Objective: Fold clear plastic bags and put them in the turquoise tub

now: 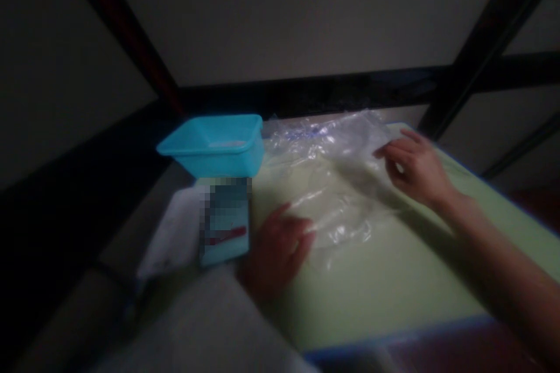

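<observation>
A crumpled, clear plastic bag [336, 218] lies spread over the pale green tabletop [371, 291]. My left hand [277, 250] is at the bag's near left side, its fingers curled and closed on the plastic edge. Over the bag's right side is my right hand [415, 166], casting a shadow on the table. Its thumb and forefinger meet in a pinch, with the other fingers loosely raised. Blur hides what, if anything, is between those fingertips.
A turquoise plastic basin [219, 151] stands at the back left, with something pale inside. In front of it are a flat light-blue item [227, 250], partly pixelated, and a white sheet or bag [175, 233]. A wall [306, 17] with dark beams rises behind the table.
</observation>
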Demonstrator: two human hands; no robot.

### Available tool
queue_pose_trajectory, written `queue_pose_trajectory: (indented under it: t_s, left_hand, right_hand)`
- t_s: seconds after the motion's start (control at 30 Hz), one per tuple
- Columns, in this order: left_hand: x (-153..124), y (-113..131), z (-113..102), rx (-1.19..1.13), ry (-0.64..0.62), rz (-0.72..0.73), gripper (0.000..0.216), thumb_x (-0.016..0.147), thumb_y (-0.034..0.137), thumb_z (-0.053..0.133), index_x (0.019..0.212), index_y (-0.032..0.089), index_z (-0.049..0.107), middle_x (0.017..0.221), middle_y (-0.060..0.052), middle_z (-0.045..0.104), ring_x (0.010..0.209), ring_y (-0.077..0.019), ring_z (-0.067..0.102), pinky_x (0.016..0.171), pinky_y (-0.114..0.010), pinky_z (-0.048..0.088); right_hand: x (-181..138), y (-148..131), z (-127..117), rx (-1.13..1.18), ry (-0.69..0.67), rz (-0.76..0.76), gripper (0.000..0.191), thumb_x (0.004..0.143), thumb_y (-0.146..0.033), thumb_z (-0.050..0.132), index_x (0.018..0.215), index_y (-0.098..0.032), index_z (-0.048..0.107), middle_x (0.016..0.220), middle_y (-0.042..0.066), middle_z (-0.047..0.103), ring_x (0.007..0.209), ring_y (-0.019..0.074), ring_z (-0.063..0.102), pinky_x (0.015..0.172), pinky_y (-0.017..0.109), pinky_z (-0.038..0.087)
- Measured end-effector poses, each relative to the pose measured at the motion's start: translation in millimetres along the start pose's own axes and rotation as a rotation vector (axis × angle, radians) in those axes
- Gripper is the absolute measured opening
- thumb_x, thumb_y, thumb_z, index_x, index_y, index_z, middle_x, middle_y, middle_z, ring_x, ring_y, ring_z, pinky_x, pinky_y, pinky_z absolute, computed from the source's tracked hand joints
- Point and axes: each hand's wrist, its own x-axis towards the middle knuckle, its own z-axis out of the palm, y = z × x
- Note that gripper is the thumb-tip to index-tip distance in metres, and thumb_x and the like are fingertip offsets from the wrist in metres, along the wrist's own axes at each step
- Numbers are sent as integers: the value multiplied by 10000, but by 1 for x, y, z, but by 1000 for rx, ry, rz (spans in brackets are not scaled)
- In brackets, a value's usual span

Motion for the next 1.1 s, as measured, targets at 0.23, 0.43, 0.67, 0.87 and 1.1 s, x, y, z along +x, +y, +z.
queue_pose_trajectory:
  t_s: [0.23,0.43,0.67,0.87,1.1]
  left_hand:
    - [0,-5,8,40,93,-101,186,854,214,474,840,210,660,862,-61,698,852,-217,640,859,-359,489]
    - [-1,1,16,-275,-136,-9,453,830,203,569,1281,228,531,1393,-77,491,1294,-236,447,1094,-384,345]
    - [-1,-4,8,-36,-364,117,632,839,431,588,1396,208,391,1515,-101,290,1408,-271,238,1151,-461,195]
    - [0,-6,5,173,-478,147,820,808,646,506,1446,176,294,1548,-109,186,1434,-284,128,1155,-472,160]
    - [-1,-10,3,198,-488,166,846,784,730,437,1446,220,304,1551,-119,168,1429,-316,133,1135,-507,187]
  right_hand:
    - [5,-21,-7,476,-146,139,243,843,-196,473,936,-223,695,853,44,700,764,217,640,712,359,497]
    - [4,-39,4,966,-744,85,274,927,-351,457,937,-203,687,793,15,682,668,134,603,618,261,481]
    - [-6,-12,6,1028,-1329,233,319,894,-444,487,802,-159,599,638,18,652,521,101,564,482,210,423]
    - [-13,16,-4,882,-1404,440,295,859,-411,516,728,-150,561,589,25,648,514,130,598,507,241,455]
    - [0,-14,0,992,-1012,236,267,812,-413,608,795,-147,619,688,17,649,621,138,622,566,250,490]
